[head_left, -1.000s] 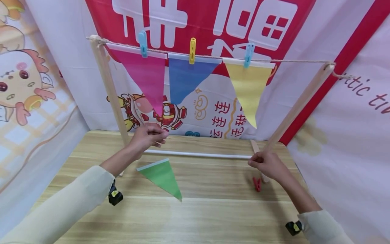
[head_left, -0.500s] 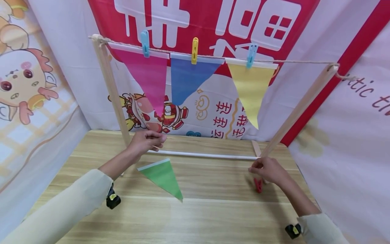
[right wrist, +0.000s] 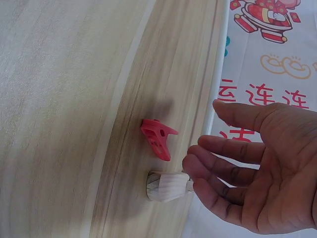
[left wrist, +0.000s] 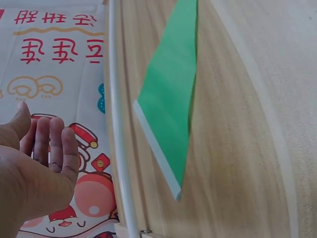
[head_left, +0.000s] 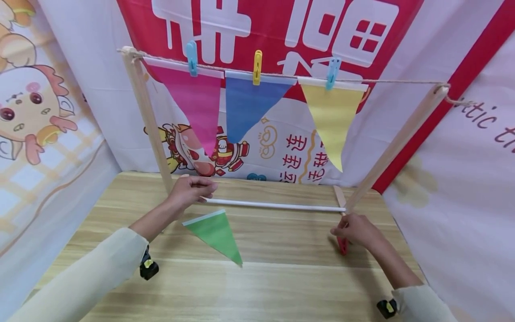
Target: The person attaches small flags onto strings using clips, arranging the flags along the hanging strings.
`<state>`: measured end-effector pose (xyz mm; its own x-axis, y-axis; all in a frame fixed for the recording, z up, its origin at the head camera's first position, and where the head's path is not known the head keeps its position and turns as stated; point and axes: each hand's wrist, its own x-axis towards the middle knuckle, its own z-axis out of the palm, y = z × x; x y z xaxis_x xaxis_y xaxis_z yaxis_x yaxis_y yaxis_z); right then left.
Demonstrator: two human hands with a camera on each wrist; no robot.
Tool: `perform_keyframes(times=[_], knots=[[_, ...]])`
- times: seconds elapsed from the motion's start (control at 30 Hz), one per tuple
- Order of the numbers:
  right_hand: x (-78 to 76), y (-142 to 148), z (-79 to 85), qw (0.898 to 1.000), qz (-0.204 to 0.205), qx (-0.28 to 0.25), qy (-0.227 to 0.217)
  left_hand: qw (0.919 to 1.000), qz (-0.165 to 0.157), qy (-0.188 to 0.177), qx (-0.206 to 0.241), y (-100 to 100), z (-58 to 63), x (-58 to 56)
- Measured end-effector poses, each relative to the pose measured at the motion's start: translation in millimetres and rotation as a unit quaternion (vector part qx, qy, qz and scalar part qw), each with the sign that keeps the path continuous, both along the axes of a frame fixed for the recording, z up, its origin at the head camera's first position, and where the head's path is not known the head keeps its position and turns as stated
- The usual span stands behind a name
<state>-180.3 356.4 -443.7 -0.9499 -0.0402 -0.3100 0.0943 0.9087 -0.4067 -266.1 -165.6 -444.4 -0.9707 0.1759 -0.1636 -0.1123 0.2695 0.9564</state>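
Observation:
My left hand (head_left: 192, 193) hovers over the table behind the green pennant (head_left: 217, 237), its fingers loosely bent around nothing. In the left wrist view that pennant (left wrist: 168, 94) lies flat, its white-edged side toward the hand. My right hand (head_left: 356, 229) is above a red clothespin (head_left: 342, 245), partly covering it in the head view. The right wrist view shows a gap between the relaxed fingers and the clothespin (right wrist: 157, 139). Pink (head_left: 197, 100), blue (head_left: 249, 100) and yellow (head_left: 331, 112) pennants hang from a string (head_left: 402, 81), held by two light blue clothespins (head_left: 192, 58) and a yellow clothespin (head_left: 257, 67).
Two wooden posts (head_left: 146, 112) carry the string, joined low down by a white rod (head_left: 273, 205). A wooden foot (right wrist: 168, 186) ends near the red clothespin. Printed cloths (head_left: 92, 80) stand behind and beside the wooden table (head_left: 257, 286).
My right hand has moved down from the white rod's right end to over the red clothespin. The left hand has sunk slightly. The head view has shifted a little.

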Motion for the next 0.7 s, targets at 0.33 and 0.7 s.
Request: perform_keyframes(times=[0.33,0.7], knots=[[-0.6,-1,-3.1,0.999,-0.008,0.046,-0.002,0.9996,0.007,-0.02,-0.017,-3,-21.4,-1.2],[1.1,-2,-8.3,0.997,-0.022,0.065,-0.018,0.9968,0.032,-0.011,-0.073,-10,-46.7,-1.8]])
